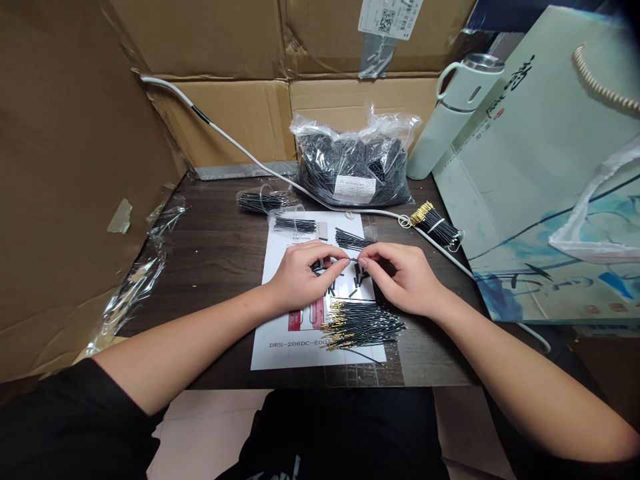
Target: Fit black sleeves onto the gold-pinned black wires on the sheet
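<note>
My left hand and my right hand meet over a white printed sheet on a dark wooden table. Both pinch the ends of one thin black wire held between their fingertips. Short black sleeve pieces lie scattered on the sheet under the hands. A loose pile of black wires with gold tips lies on the sheet just in front of my right wrist. Small bunches of black wires lie at the sheet's far edge.
A clear bag full of black parts stands at the back. A banded bundle of gold-tipped wires lies to the right, next to a white cable. A pale flask and a large paper bag stand right. Cardboard boxes wall the left and back.
</note>
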{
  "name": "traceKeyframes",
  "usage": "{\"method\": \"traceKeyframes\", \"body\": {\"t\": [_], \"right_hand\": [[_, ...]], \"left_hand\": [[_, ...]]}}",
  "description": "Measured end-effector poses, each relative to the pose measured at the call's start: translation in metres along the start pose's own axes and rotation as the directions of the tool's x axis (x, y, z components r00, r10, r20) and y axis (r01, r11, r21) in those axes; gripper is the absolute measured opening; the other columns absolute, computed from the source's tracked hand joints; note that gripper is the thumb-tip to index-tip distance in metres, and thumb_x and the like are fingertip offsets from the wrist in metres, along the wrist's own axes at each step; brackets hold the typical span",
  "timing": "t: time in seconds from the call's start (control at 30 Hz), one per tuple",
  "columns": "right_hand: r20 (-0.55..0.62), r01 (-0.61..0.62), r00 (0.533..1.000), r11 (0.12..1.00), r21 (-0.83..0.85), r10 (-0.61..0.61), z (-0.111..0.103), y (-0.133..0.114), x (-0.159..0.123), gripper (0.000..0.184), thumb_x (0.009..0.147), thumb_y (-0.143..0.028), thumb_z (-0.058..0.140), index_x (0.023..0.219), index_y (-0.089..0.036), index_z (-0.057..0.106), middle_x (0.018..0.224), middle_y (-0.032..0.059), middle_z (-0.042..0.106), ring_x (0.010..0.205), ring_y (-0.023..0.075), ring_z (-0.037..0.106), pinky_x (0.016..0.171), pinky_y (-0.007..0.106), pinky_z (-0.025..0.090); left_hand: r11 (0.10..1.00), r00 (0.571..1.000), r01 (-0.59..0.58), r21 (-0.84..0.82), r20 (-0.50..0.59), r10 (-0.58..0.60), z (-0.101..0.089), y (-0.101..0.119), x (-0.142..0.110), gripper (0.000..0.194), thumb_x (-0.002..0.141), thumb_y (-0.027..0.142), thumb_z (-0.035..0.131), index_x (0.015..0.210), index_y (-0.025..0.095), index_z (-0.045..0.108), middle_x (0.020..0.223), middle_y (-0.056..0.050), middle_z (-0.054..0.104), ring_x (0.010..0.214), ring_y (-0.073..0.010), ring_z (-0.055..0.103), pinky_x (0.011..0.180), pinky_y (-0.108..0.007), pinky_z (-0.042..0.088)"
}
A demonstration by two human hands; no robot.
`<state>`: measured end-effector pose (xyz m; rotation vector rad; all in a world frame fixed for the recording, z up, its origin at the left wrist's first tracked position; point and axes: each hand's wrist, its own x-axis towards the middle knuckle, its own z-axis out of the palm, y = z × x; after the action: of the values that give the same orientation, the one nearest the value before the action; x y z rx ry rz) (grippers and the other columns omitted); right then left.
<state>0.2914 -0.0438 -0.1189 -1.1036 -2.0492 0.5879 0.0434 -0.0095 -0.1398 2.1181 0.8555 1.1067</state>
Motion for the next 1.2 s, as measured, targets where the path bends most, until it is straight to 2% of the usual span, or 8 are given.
{"method": "traceKeyframes", "body": {"t": [1.2], "right_hand": [[0.018,-0.011,1.0,1.0,0.005,0.011,-0.0005,-0.0003,0.0002,0.018,0.114,-0.028,0.06,0.104,-0.021,0.074,0.092,0.0028,0.079,0.078,0.0182,0.071,0.076,0.032,0.053]], "left_hand": [[1.0,1.0,-0.023,0.004,-0.018,0.023,0.0012,-0.0014,-0.0002,0.009,0.1,0.023,0.081,0.108,0.024,0.085,0.1,-0.004,0.086,0.087,-0.0167,0.079,0.083,-0.033,0.061]]}}
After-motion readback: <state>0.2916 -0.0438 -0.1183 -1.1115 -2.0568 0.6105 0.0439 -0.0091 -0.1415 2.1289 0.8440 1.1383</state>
